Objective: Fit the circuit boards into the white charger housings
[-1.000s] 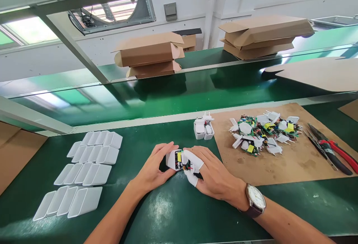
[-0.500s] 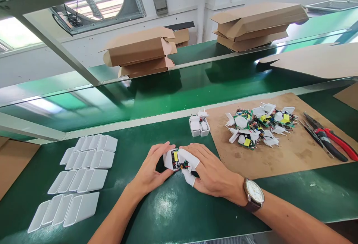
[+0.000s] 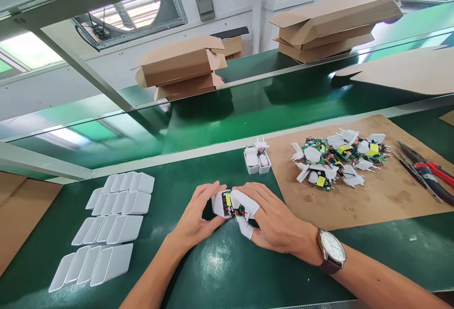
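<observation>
My left hand [image 3: 200,212] is closed round a white plastic housing [image 3: 219,205], its open end facing right. A circuit board [image 3: 232,203] with a yellow block and a red wire sits partly inside that opening. On the board's right end is my right hand [image 3: 267,214], thumb and forefinger in white finger covers, closed on it. The fingers hide part of the board. Just beyond the hands stand two white housings [image 3: 257,161] with parts and plug pins showing at their tops.
Rows of white housings [image 3: 113,224] lie at left. On the brown cardboard sheet [image 3: 262,219] at right are several circuit boards [image 3: 329,158] with white plug pieces, and red-black pliers [image 3: 422,169]. Folded cartons [image 3: 184,63] rest on the green shelf [image 3: 248,110] behind.
The view has shifted slightly, so everything appears a little further right or left-side items more inward. Both hands keep their hold; the board looks slightly deeper in the housing.
</observation>
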A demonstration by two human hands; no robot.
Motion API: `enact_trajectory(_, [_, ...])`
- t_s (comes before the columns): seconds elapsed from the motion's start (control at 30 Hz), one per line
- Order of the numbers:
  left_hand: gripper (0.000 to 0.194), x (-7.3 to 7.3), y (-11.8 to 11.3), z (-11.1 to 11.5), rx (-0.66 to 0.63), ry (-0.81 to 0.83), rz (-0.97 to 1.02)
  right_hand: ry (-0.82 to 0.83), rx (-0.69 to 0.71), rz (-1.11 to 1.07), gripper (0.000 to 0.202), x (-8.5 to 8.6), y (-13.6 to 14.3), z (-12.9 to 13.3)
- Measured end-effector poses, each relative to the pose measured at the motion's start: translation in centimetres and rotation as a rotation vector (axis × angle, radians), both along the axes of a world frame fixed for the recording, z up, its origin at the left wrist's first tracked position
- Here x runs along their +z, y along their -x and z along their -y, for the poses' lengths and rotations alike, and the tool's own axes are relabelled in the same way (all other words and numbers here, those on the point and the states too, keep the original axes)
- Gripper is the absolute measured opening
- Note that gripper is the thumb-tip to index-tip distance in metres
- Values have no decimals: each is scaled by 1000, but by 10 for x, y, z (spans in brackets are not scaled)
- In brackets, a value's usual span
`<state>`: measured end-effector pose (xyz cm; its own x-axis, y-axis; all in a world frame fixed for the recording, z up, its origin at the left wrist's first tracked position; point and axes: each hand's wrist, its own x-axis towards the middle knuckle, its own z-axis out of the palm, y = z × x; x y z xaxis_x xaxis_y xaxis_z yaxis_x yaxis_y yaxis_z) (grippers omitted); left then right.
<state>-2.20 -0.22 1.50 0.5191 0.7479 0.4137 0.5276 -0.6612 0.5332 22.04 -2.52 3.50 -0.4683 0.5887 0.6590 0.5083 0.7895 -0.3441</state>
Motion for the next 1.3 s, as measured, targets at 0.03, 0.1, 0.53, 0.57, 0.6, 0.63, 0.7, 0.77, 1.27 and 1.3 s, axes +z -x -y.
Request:
enact_trajectory(0.03, [76, 0, 0, 0, 0, -2, -1, -1, -1, 0, 68, 0, 0, 0])
enact_trajectory(0.1, [75, -1, 0, 0, 3, -6, -3, 2, 1, 2, 68, -1, 0, 0])
enact_trajectory(0.53, [74, 0, -1, 1, -4, -2, 4, 21, 16, -2, 64, -4, 0, 0])
enact_trajectory(0.57, [73, 0, -1, 1, -5, -1, 7, 17, 18, -2, 62, -4, 0, 0])
enact_trajectory(0.6, [73, 0, -1, 1, -6, 2, 9, 13, 21, -2, 60, -5, 0, 0])
enact_trajectory(0.63, [73, 0, -1, 1, -7, 5, 11, 10, 25, -1, 58, -5, 0, -1])
enact_trajectory(0.7, [74, 0, -1, 1, -12, 7, 12, 14, 36, 6, 57, -5, 0, -1])
enact_trajectory(0.77, [76, -1, -1, 1, -17, 5, 14, 27, 48, 13, 59, -5, 0, -1])
enact_trajectory(1.27, [69, -12, -9, 7, -55, 320, 222, 102, 93, -119, 41, -19, -8, -14])
enact_trajectory(1.3, [68, -14, -11, 6, -33, 376, 277, 83, 92, -82, 43, -28, -11, -19])
